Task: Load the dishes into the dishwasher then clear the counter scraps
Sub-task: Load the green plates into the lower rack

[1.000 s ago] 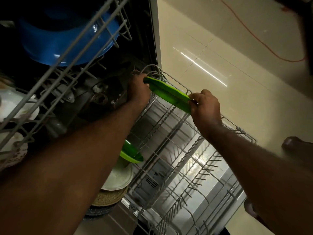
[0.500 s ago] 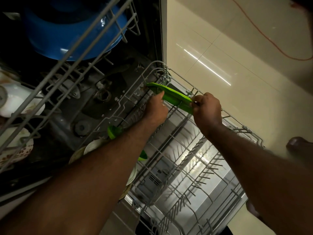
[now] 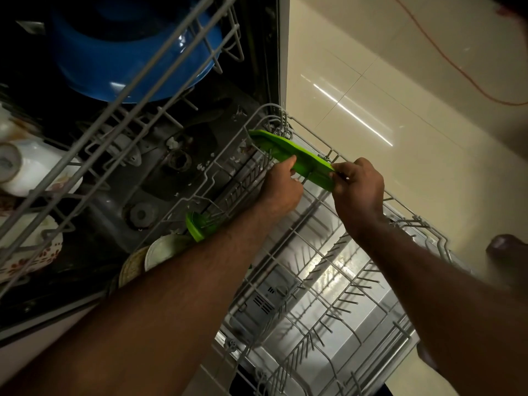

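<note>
Green plate (image 3: 288, 155) is gripped by both our left hand (image 3: 281, 182) and right hand (image 3: 358, 187); we advise seating it upright between lower rack (image 3: 328, 284) prongs before release.

Pulled-out grey wire lower rack (image 3: 328, 281) at centre and right, over the open door. Flat green plastic plate (image 3: 288, 155) on edge at the rack's far end, between the left hand (image 3: 281, 185) and the right hand (image 3: 358, 185). Second green plate (image 3: 197, 225) and round white plates (image 3: 163, 250) at the rack's left side. Grey wire upper rack (image 3: 120, 110) far left, carrying a blue plastic bowl (image 3: 114, 64) and white cups (image 3: 25, 167). Glossy tiled floor (image 3: 400, 95) to the right.
</note>
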